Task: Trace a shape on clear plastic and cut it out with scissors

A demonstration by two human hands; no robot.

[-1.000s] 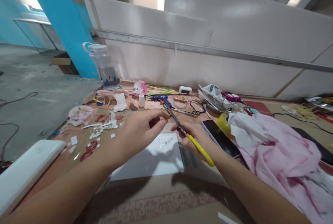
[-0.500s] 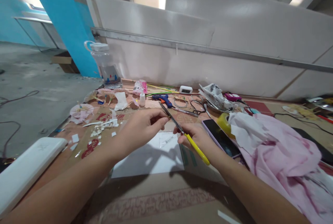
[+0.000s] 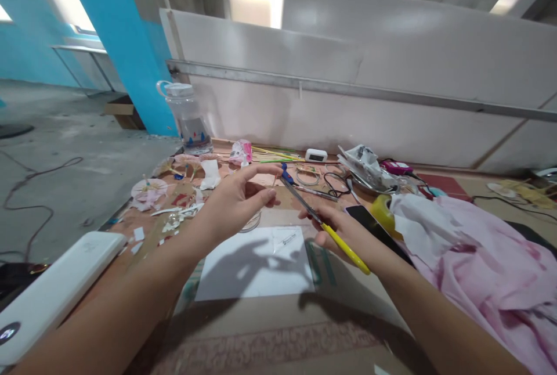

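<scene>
My right hand [image 3: 337, 227] is closed round scissors [image 3: 346, 247] with yellow handles, the metal blades pointing up and to the left. My left hand [image 3: 239, 201] is raised beside the blade tips. Its thumb and index finger are apart, with a thin, short stick-like piece [image 3: 274, 181] between their tips; its exact kind is too small to tell. Below both hands lies a white sheet of paper [image 3: 261, 279], with the hands' shadows across it and a small clear piece with dark print [image 3: 288, 239] at its upper right.
Behind the hands are a blue glue gun [image 3: 287, 175], thin sticks [image 3: 278, 153] and a wire ring [image 3: 307, 176]. Paper scraps [image 3: 138, 234] and a white power bank [image 3: 61, 288] lie left. A phone [image 3: 376, 230], yellow tape [image 3: 385, 213] and pink cloth [image 3: 483, 247] lie right. A water bottle [image 3: 188, 119] stands back left.
The view has shifted, so the scene sits slightly lower and to the right. My left thumb and index finger have spread apart, showing the thin piece between them. The scissors stay in my right hand.
</scene>
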